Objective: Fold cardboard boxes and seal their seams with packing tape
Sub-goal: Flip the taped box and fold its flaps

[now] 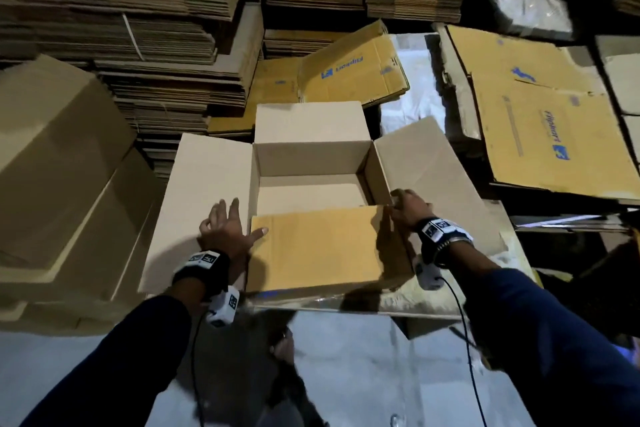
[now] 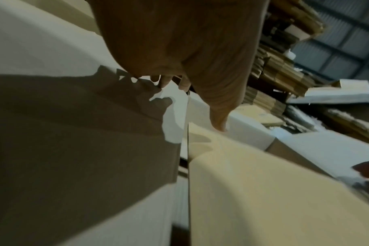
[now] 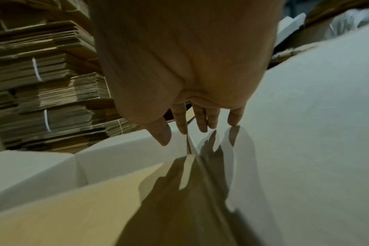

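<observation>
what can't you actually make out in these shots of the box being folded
- Head view: the near part of the box floor is hidden under the near flap.
- Head view: no packing tape shows; whether any bottom seam is taped cannot be told.
- Head view: the right hand fingertips are curled out of sight at the flap corner.
- Left wrist view: the palm of the left hand hides most of its fingers; the edges are blurred.

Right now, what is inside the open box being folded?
Nothing shows inside the open box: only its bare floor and pale inner walls. The near flap, folded partway over the opening, hides the nearer part of the floor.
</observation>
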Action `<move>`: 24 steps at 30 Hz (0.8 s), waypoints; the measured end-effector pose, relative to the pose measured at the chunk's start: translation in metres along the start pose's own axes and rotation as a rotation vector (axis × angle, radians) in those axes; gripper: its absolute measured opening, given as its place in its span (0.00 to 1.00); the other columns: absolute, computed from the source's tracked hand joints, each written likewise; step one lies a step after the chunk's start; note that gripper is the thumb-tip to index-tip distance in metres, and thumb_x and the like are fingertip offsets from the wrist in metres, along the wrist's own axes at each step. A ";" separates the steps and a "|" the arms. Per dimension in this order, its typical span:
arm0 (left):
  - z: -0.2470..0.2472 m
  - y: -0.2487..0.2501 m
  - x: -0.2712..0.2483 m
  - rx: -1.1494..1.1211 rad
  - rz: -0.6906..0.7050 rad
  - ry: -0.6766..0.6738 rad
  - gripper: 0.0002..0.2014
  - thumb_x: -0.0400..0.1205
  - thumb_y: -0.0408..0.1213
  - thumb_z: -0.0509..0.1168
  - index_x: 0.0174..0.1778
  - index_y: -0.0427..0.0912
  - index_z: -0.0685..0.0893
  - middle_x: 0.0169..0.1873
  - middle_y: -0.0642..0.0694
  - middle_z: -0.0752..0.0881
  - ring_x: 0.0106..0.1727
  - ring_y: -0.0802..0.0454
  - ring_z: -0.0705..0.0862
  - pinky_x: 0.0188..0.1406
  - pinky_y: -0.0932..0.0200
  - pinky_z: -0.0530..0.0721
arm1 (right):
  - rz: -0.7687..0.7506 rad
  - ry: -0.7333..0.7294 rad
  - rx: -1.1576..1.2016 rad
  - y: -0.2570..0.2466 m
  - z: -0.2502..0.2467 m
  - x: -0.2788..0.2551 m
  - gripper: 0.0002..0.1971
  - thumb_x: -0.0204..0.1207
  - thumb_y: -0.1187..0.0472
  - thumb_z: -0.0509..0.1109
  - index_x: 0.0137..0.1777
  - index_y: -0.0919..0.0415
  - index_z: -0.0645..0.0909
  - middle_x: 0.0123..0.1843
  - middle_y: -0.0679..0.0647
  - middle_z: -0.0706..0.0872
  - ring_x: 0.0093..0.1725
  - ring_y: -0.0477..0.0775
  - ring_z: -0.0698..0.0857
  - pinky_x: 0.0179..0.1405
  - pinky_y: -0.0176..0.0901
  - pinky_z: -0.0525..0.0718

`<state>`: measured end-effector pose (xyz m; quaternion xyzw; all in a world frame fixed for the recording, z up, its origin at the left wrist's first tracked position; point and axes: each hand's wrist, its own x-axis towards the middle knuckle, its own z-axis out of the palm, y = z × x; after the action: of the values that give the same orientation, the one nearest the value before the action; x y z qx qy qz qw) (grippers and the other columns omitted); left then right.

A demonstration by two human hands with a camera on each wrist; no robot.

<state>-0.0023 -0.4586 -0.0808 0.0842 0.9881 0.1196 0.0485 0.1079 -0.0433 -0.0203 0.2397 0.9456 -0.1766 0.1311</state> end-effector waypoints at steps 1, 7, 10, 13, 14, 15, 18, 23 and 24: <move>-0.006 -0.002 0.018 -0.006 0.000 0.014 0.52 0.75 0.75 0.68 0.90 0.47 0.64 0.88 0.36 0.65 0.89 0.37 0.62 0.80 0.34 0.65 | 0.015 0.004 0.032 -0.009 -0.002 0.026 0.30 0.83 0.50 0.71 0.83 0.57 0.71 0.79 0.62 0.75 0.75 0.68 0.79 0.76 0.67 0.73; -0.039 -0.039 0.105 0.026 -0.009 0.092 0.42 0.80 0.71 0.64 0.84 0.47 0.70 0.81 0.31 0.71 0.82 0.30 0.67 0.75 0.28 0.73 | 0.050 0.024 0.271 -0.070 -0.035 0.160 0.27 0.82 0.53 0.74 0.76 0.67 0.76 0.71 0.70 0.84 0.68 0.72 0.83 0.65 0.56 0.81; -0.039 -0.060 0.125 -0.039 -0.074 0.127 0.41 0.83 0.67 0.65 0.87 0.51 0.62 0.88 0.34 0.59 0.90 0.34 0.53 0.84 0.29 0.57 | 0.073 0.060 0.440 -0.071 -0.032 0.245 0.40 0.69 0.39 0.74 0.77 0.63 0.78 0.71 0.67 0.86 0.68 0.70 0.85 0.66 0.56 0.83; -0.040 -0.073 0.136 -0.103 -0.146 0.124 0.43 0.83 0.65 0.68 0.89 0.50 0.60 0.90 0.33 0.54 0.91 0.36 0.47 0.87 0.29 0.51 | 0.177 0.067 0.697 -0.066 -0.022 0.307 0.56 0.61 0.29 0.75 0.84 0.65 0.70 0.81 0.64 0.78 0.78 0.67 0.79 0.76 0.61 0.78; -0.040 -0.076 0.137 -0.126 -0.178 0.116 0.44 0.82 0.65 0.68 0.89 0.50 0.59 0.90 0.33 0.53 0.92 0.37 0.46 0.87 0.29 0.50 | 0.214 0.070 0.792 -0.071 -0.028 0.309 0.54 0.66 0.29 0.75 0.84 0.66 0.70 0.81 0.64 0.77 0.78 0.67 0.79 0.76 0.61 0.78; -0.042 -0.077 0.138 -0.154 -0.205 0.112 0.45 0.82 0.65 0.69 0.90 0.50 0.58 0.90 0.34 0.51 0.92 0.37 0.46 0.88 0.30 0.50 | 0.236 0.068 0.872 -0.072 -0.034 0.308 0.49 0.70 0.28 0.73 0.79 0.68 0.75 0.74 0.66 0.83 0.71 0.67 0.83 0.69 0.59 0.82; -0.047 -0.081 0.133 -0.272 -0.258 0.077 0.48 0.81 0.64 0.71 0.91 0.53 0.54 0.91 0.37 0.50 0.91 0.33 0.53 0.87 0.29 0.55 | 0.194 0.098 1.128 -0.074 -0.052 0.271 0.35 0.71 0.19 0.66 0.43 0.56 0.81 0.31 0.52 0.79 0.30 0.54 0.76 0.30 0.44 0.72; -0.062 -0.082 0.108 -0.322 -0.273 0.107 0.51 0.78 0.62 0.73 0.90 0.45 0.55 0.83 0.32 0.67 0.81 0.28 0.70 0.79 0.26 0.67 | 0.195 0.018 1.176 -0.089 -0.056 0.226 0.35 0.89 0.32 0.52 0.62 0.64 0.85 0.47 0.57 0.86 0.41 0.52 0.82 0.43 0.45 0.78; -0.063 -0.081 0.101 -0.347 -0.268 0.111 0.51 0.76 0.60 0.74 0.90 0.46 0.56 0.80 0.32 0.69 0.79 0.28 0.71 0.77 0.26 0.70 | 0.188 0.024 1.191 -0.094 -0.064 0.217 0.33 0.90 0.35 0.53 0.63 0.65 0.85 0.45 0.55 0.87 0.41 0.49 0.82 0.42 0.41 0.79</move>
<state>-0.1216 -0.5329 -0.0473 -0.0639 0.9562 0.2847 0.0230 -0.1341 -0.0065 -0.0091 0.3562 0.6603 -0.6608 -0.0215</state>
